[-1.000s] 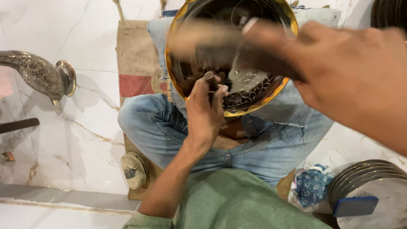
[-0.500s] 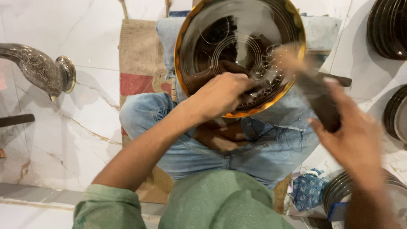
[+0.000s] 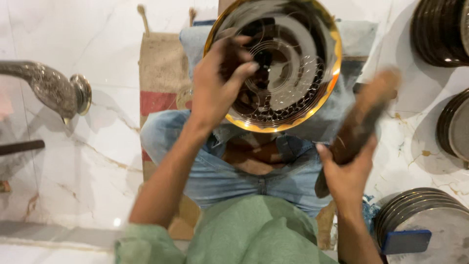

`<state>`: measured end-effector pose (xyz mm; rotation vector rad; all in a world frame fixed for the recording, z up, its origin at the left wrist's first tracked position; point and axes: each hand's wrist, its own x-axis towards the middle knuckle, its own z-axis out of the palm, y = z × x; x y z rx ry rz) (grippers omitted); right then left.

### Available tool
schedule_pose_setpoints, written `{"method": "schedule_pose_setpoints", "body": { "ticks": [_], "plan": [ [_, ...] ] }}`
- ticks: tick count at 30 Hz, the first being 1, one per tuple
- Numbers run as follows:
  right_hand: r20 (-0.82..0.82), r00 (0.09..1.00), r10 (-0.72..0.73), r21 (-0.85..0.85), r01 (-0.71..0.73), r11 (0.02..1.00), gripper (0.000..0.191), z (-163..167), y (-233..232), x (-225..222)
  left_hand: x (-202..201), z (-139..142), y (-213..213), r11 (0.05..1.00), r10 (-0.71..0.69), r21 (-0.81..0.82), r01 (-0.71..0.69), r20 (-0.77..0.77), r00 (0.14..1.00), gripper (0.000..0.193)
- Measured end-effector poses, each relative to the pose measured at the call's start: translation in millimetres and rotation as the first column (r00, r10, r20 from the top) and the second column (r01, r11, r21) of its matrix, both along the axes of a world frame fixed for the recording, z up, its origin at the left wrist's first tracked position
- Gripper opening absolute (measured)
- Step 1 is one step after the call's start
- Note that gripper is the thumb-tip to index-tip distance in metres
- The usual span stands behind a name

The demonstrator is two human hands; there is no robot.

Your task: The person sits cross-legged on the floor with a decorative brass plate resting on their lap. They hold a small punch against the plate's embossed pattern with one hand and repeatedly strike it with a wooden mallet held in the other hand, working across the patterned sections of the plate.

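Note:
A round shiny metal plate with a gold rim (image 3: 312, 107) rests on my lap, over my blue jeans; its face carries engraved rings and dotted patterns. My left hand (image 3: 220, 83) sits on the plate's left part, fingers curled around a small dark tool that is mostly hidden. My right hand (image 3: 349, 168) is to the right of the plate, closed around the lower end of a brown wooden mallet (image 3: 364, 117), which is raised, tilted and blurred by motion.
I sit on a burlap mat (image 3: 161, 73) on a white marble floor. A patterned metal object (image 3: 53, 88) lies at left. Stacks of round metal plates stand at upper right (image 3: 439, 29), right (image 3: 454, 127) and lower right (image 3: 420, 215), with a blue block (image 3: 405, 240).
My right hand with the mallet swung from over the plate down to its right side. My left hand shifted up along the plate's left part.

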<state>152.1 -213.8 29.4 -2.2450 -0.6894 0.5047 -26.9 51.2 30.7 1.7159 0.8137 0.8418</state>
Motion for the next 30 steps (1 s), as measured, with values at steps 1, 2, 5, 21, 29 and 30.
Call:
{"method": "schedule_pose_setpoints", "body": {
  "ticks": [1,2,5,21,29,30],
  "plan": [
    [0.097,0.993,0.071,0.038,-0.075,0.996,0.088,-1.1,15.1,5.2,-2.7,-3.2,-10.3,0.996,0.093,0.012,-0.094,0.023,0.995,0.035],
    [0.195,0.971,0.139,0.066,-0.154,0.986,0.093,-3.7,30.5,9.0,-3.8,-7.5,-17.2,0.982,0.187,0.019,-0.188,0.050,0.981,0.036],
    [0.158,0.966,0.204,0.136,-0.226,0.965,0.092,-7.9,60.9,19.1,4.7,-21.2,-37.9,0.959,0.239,0.139,-0.247,0.076,0.968,0.025],
    [0.247,0.932,0.264,0.552,-0.359,0.753,0.060,44.2,52.6,67.2,40.6,-12.0,-84.2,0.941,0.305,-0.132,-0.311,-0.067,0.950,0.040],
    [0.091,0.831,0.549,0.305,-0.548,0.779,0.080,142.7,131.5,59.0,41.2,-26.5,-90.1,0.938,0.343,-0.025,-0.345,-0.042,0.938,0.031],
    [0.170,0.792,0.586,0.178,-0.610,0.772,0.078,153.7,145.2,52.3,40.9,-27.1,-90.5,0.936,0.348,-0.034,-0.350,-0.050,0.936,0.030]
  ]
}}
